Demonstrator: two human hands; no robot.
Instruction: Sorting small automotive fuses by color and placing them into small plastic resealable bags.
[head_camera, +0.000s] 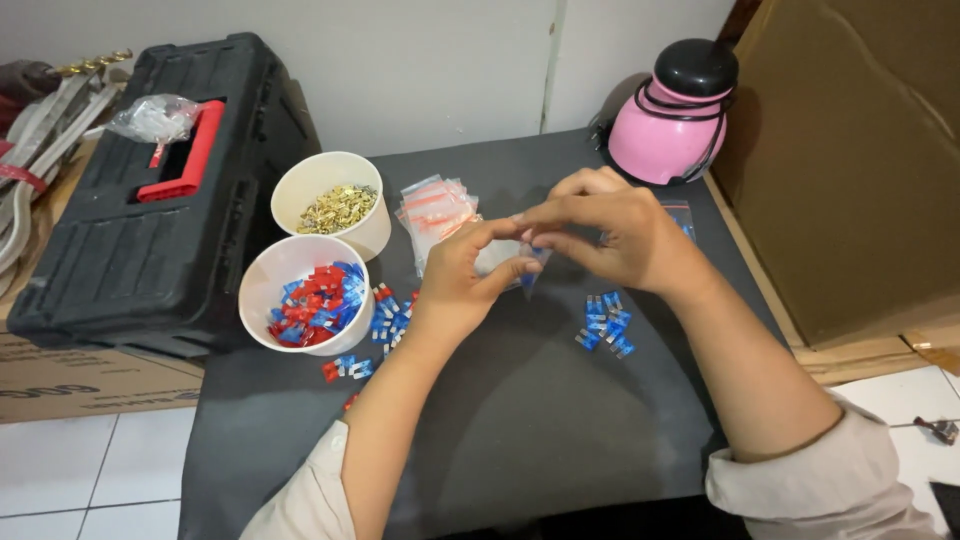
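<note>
Hands meet above the dark grey table (520, 420), left hand (462, 282) pinching a small clear plastic zip bag (497, 256) while right hand (610, 232) closes fingertips on its mouth beside a blue piece, so a steady, level hold seems best.

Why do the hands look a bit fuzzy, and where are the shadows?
Head view: the left hand and right hand are slightly blurred around the small clear bag; soft shadows fall beneath the arms on the dark mat; light is even, with no strong glare; the cup of red and blue pieces stays fairly sharp.
</note>
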